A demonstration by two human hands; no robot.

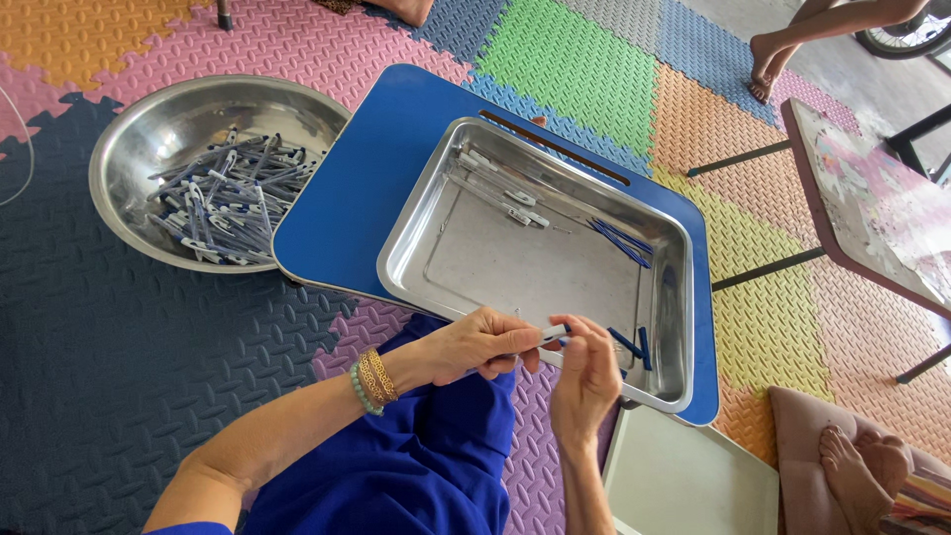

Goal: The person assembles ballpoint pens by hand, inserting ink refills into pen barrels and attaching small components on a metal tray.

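My left hand (474, 344) and my right hand (582, 374) meet over the near rim of a rectangular steel tray (535, 272), both pinching one clear pen with a blue end (555, 334). My left wrist wears bead and gold bracelets (371, 381). Inside the tray lie clear pen barrels (495, 190) at the far left, thin blue refills (621, 241) at the right, and blue caps (634, 344) near my right hand. The tray rests on a blue lap table (347, 208).
A round steel bowl (149, 129) holding several assembled pens sits to the left on the coloured foam floor mats. A small patterned table (872, 208) stands at right. Another person's feet show at top right (768, 64) and bottom right (852, 471). A white tray (684, 481) lies beneath my right arm.
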